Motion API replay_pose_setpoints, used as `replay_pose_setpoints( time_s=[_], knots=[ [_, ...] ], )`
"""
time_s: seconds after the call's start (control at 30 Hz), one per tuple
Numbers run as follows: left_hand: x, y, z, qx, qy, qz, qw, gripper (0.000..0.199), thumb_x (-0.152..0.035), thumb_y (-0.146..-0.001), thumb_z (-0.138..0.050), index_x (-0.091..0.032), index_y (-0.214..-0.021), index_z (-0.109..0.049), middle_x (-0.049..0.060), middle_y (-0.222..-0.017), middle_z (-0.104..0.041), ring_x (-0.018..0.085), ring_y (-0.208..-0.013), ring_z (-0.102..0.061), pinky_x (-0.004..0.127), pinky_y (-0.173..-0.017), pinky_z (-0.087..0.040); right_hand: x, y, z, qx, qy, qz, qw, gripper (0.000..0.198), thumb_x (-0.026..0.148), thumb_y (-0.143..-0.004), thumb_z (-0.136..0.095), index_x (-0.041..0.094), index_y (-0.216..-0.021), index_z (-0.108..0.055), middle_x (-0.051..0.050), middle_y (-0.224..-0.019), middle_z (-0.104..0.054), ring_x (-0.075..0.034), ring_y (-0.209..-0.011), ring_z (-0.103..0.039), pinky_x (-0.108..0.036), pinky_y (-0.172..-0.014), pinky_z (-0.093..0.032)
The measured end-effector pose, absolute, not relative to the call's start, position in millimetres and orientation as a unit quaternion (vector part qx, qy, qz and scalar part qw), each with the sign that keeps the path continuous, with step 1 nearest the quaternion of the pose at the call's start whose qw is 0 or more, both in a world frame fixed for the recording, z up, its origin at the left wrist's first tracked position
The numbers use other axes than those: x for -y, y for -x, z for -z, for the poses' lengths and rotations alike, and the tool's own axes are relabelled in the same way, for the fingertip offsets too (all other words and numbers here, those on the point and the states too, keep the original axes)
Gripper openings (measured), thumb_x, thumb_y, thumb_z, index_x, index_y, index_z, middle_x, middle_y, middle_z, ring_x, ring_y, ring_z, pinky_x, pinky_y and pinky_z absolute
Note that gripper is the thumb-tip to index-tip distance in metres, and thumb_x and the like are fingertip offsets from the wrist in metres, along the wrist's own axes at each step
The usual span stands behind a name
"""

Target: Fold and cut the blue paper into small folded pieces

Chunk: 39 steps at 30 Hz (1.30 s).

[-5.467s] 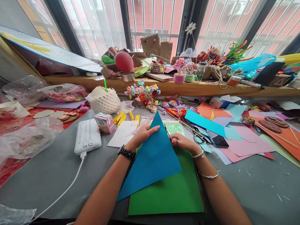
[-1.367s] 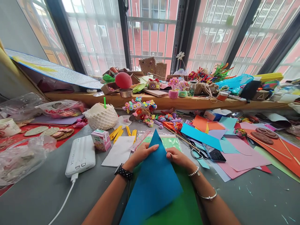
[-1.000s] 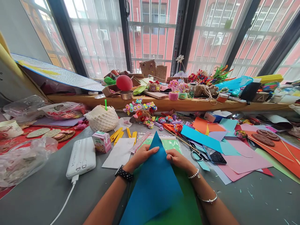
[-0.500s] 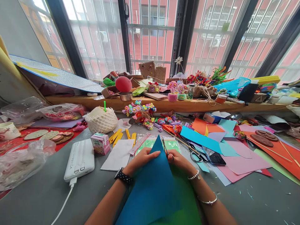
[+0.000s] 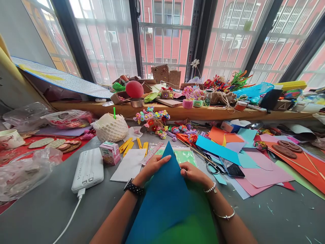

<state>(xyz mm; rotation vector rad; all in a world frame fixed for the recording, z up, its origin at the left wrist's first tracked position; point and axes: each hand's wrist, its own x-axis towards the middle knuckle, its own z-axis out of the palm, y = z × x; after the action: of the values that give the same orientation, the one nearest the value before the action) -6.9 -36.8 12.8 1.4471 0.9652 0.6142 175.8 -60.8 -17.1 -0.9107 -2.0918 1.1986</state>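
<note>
My left hand (image 5: pixel 153 168) grips a blue sheet of paper (image 5: pixel 165 193) from its left side, thumb flat on top. The sheet comes to a point at its far end and hangs toward me. At its right edge my right hand (image 5: pixel 194 173) is closed round small scissors (image 5: pixel 183 171); only a bit of dark metal shows, and the blades are mostly hidden along the paper's edge. Below the blue sheet lies a green surface (image 5: pixel 195 225), blurred, and I cannot tell whether it is paper.
A white power bank (image 5: pixel 87 169) with a cable, a small pink carton (image 5: pixel 110 153) and a netted coconut (image 5: pixel 110 128) stand left. Ahead are a white sheet (image 5: pixel 128 165) and yellow strips (image 5: pixel 126 146). Right lie another pair of scissors (image 5: pixel 212 167), a phone (image 5: pixel 231 167) and pink paper (image 5: pixel 266 173).
The scissor blades stood up beside the paper's right edge and now barely show. The paper's tip has shifted slightly left and up, with my left hand.
</note>
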Motion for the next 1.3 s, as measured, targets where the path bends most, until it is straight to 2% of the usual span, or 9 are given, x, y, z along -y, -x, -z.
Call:
replay_pose_setpoints(
  time_s=[0.17,0.27,0.37,0.43,0.53,0.67,0.87,1.07,1.3],
  knots=[
    [34.3,5.5,-11.2,-0.399,-0.625,-0.314,0.592,0.041,-0.053,-0.063,-0.057,-0.015,-0.056,-0.042,-0.005,-0.050,-0.041,0.006,-0.044,-0.036,0.019,-0.040,-0.025,63.9,-174.0,15.4,0.724,0.344,-0.489,0.343,0.063,0.077,-0.062,-0.031,0.016,-0.055,-0.042,0.005,-0.050,-0.031,-0.007,-0.047,-0.023,-0.023,-0.044,-0.018],
    [32.7,5.5,-9.2,-0.394,-0.623,-0.317,0.597,0.042,-0.054,-0.064,-0.056,-0.016,-0.056,-0.039,-0.006,-0.048,-0.038,0.005,-0.043,-0.034,0.018,-0.040,-0.024,62.9,-177.6,16.5,0.606,0.278,-0.617,0.419,0.068,0.079,-0.064,-0.017,0.017,-0.057,-0.045,0.008,-0.039,-0.023,-0.006,-0.038,-0.016,-0.022,-0.040,-0.015],
    [31.3,6.1,-7.0,-0.399,-0.628,-0.314,0.589,0.044,-0.056,-0.063,-0.054,-0.016,-0.054,-0.037,-0.006,-0.047,-0.036,0.005,-0.041,-0.032,0.018,-0.039,-0.022,58.7,-181.6,17.8,0.488,0.247,-0.712,0.440,0.071,0.077,-0.067,-0.009,0.017,-0.062,-0.048,0.010,-0.034,-0.019,-0.006,-0.033,-0.012,-0.022,-0.037,-0.011],
    [30.2,6.6,-5.4,-0.397,-0.631,-0.310,0.590,0.044,-0.056,-0.063,-0.054,-0.016,-0.054,-0.038,-0.006,-0.047,-0.036,0.005,-0.041,-0.033,0.019,-0.039,-0.023,56.0,-181.9,18.2,0.456,0.288,-0.705,0.460,0.066,0.075,-0.069,-0.021,0.016,-0.066,-0.050,0.010,-0.034,-0.023,-0.005,-0.033,-0.012,-0.021,-0.037,-0.010],
    [28.2,7.7,-2.7,-0.386,-0.636,-0.310,0.592,0.041,-0.054,-0.065,-0.054,-0.015,-0.060,-0.044,-0.004,-0.051,-0.041,0.007,-0.045,-0.037,0.019,-0.041,-0.027,55.0,-179.7,18.5,0.475,0.372,-0.632,0.487,0.053,0.066,-0.070,-0.040,0.015,-0.066,-0.051,0.010,-0.036,-0.027,-0.004,-0.034,-0.013,-0.021,-0.038,-0.010],
    [26.0,8.6,0.1,-0.391,-0.647,-0.346,0.556,0.039,-0.052,-0.066,-0.055,-0.015,-0.062,-0.047,-0.004,-0.053,-0.042,0.008,-0.046,-0.038,0.019,-0.042,-0.028,59.0,-177.1,18.9,0.545,0.372,-0.607,0.443,0.060,0.069,-0.072,-0.030,0.015,-0.061,-0.052,0.009,-0.037,-0.025,-0.004,-0.035,-0.014,-0.022,-0.039,-0.012],
    [25.9,8.9,-2.2,-0.391,-0.658,-0.345,0.543,0.043,-0.055,-0.067,-0.050,-0.017,-0.053,-0.035,-0.006,-0.046,-0.032,0.006,-0.041,-0.029,0.020,-0.038,-0.021,62.1,-174.5,20.4,0.712,0.375,-0.501,0.320,0.068,0.076,-0.065,-0.027,0.013,-0.060,-0.053,0.005,-0.043,-0.035,-0.007,-0.040,-0.030,-0.021,-0.041,-0.021],
    [29.8,7.5,-7.3,-0.390,-0.670,-0.337,0.534,0.041,-0.053,-0.068,-0.049,-0.018,-0.052,-0.033,-0.006,-0.047,-0.031,0.006,-0.042,-0.029,0.020,-0.039,-0.021,60.7,-178.4,20.4,0.745,0.385,-0.458,0.295,0.070,0.077,-0.065,-0.022,0.014,-0.069,-0.053,0.005,-0.047,-0.038,-0.008,-0.043,-0.035,-0.022,-0.044,-0.027],
    [34.4,5.4,-10.5,-0.387,-0.675,-0.337,0.531,0.041,-0.051,-0.068,-0.050,-0.017,-0.052,-0.033,-0.006,-0.049,-0.031,0.006,-0.045,-0.029,0.019,-0.040,-0.022,64.2,-176.7,15.0,0.779,0.370,-0.443,0.244,0.066,0.079,-0.062,-0.019,0.017,-0.050,-0.036,0.004,-0.044,-0.039,-0.007,-0.042,-0.033,-0.022,-0.043,-0.027]
  ],
)
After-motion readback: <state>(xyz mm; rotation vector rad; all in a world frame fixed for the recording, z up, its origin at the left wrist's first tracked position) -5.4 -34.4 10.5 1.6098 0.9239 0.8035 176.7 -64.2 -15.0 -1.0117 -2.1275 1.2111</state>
